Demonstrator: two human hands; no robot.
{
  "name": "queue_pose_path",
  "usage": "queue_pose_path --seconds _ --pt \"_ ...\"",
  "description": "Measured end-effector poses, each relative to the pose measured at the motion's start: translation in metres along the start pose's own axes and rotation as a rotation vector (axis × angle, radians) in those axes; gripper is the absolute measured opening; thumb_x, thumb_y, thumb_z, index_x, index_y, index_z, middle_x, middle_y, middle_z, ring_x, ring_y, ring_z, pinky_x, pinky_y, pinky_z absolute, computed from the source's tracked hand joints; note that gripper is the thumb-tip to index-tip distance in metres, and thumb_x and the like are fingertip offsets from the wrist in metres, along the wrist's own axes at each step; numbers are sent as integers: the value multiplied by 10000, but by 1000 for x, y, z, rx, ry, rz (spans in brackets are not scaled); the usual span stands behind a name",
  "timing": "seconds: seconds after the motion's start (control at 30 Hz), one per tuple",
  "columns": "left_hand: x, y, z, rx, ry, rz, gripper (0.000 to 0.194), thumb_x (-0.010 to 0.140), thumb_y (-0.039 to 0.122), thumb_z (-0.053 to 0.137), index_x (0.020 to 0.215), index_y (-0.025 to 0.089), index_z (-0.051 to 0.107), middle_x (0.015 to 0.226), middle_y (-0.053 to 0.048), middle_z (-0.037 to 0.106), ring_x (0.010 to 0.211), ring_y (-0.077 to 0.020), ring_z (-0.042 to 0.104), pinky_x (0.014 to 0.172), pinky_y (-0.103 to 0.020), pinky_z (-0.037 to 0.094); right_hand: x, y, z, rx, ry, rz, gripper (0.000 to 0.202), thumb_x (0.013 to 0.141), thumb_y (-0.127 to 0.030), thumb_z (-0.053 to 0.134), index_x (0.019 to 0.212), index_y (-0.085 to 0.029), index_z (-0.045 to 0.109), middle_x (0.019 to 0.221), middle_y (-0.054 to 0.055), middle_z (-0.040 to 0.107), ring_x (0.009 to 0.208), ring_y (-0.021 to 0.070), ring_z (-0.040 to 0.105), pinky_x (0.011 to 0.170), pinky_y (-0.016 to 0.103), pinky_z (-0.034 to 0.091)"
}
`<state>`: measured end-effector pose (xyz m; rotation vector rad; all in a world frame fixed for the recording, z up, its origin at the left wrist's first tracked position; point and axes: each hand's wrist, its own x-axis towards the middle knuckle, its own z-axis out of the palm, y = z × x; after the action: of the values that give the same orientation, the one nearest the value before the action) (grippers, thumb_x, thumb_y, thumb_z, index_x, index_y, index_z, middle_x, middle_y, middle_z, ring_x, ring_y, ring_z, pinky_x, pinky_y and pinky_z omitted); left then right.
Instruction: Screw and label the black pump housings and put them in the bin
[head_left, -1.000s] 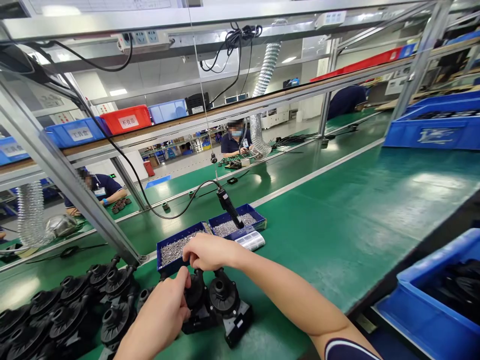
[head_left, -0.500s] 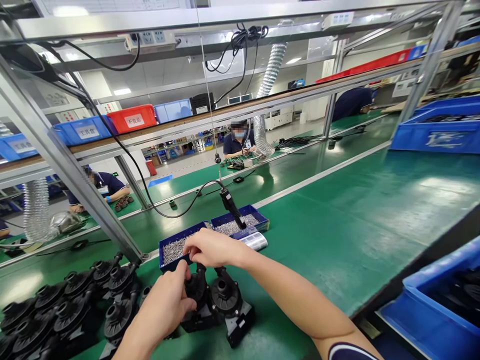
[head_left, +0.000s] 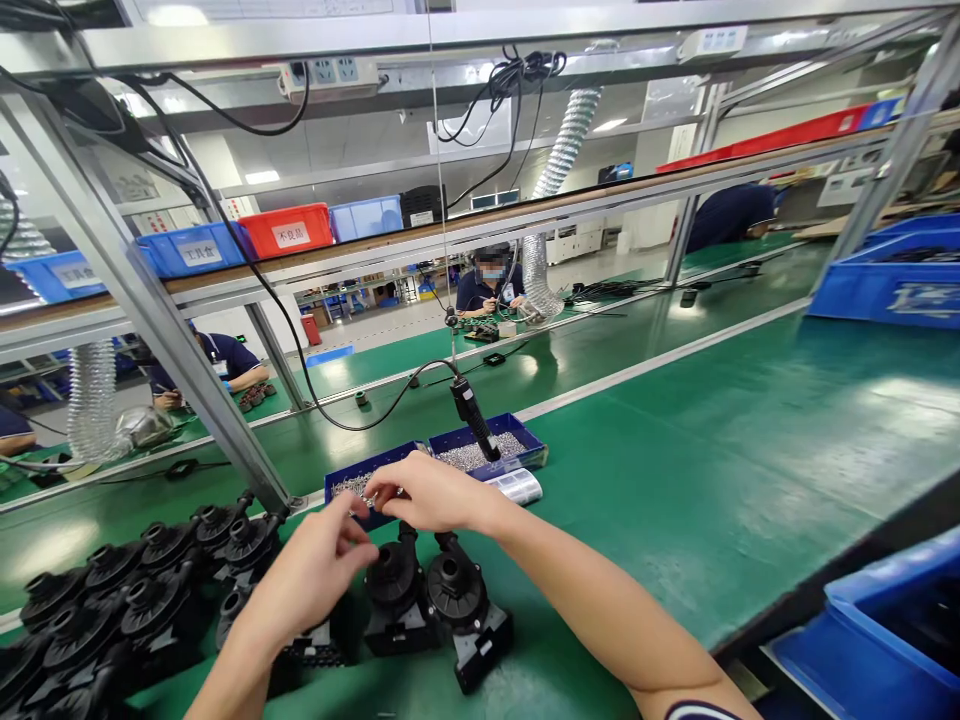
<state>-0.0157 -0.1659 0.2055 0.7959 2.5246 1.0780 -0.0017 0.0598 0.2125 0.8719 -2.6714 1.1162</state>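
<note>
I see the left hand [head_left: 311, 565] half-curled with its thumb by a black pump-like unit [head_left: 394, 575], and the right hand [head_left: 435, 492] bent down, fingertips near the left's; from here I can't tell whether either grips anything small. That unit stands on the green bench [head_left: 675, 450] just beside a second black unit [head_left: 456, 590]. Beyond my hands lie two blue trays [head_left: 472, 432] of metal pieces, a black corded driver [head_left: 475, 417] hanging over the right-hand one, while more black units [head_left: 150, 600] crowd the left.

Screw tray [head_left: 373, 464] part-hidden behind right hand [head_left: 427, 492]
</note>
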Motion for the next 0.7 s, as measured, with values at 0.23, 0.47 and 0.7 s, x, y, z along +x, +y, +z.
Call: queue_pose_path --seconds 0.23,0.47,0.7 --pt "22 -7 -23 -517 68 40 729 800 637 850 1235 193 470 956 -92 780 876 -270 767 813 -357 577 8 2 24 -185 282 -192 205 1024 -56 664 1165 -171 760 1136 92 808 1062 240 760 956 305 555" --pt "-11 7 -14 -189 214 101 292 966 468 661 1132 235 603 948 -32 763 895 -234 722 838 -329 542 -1 0 5 -385 53 10 419 995 39 570 1315 -163 752 1193 150 769 1130 304 717 954 383 534" --pt "-66 -26 87 277 -380 39 244 858 169 699 1062 282 770 1060 -26 759 949 -230 715 802 -262 519 18 29 -8 -193 -253 -10 95 984 -196 794 1047 -221 861 1042 8 843 959 185 782 827 220 533"
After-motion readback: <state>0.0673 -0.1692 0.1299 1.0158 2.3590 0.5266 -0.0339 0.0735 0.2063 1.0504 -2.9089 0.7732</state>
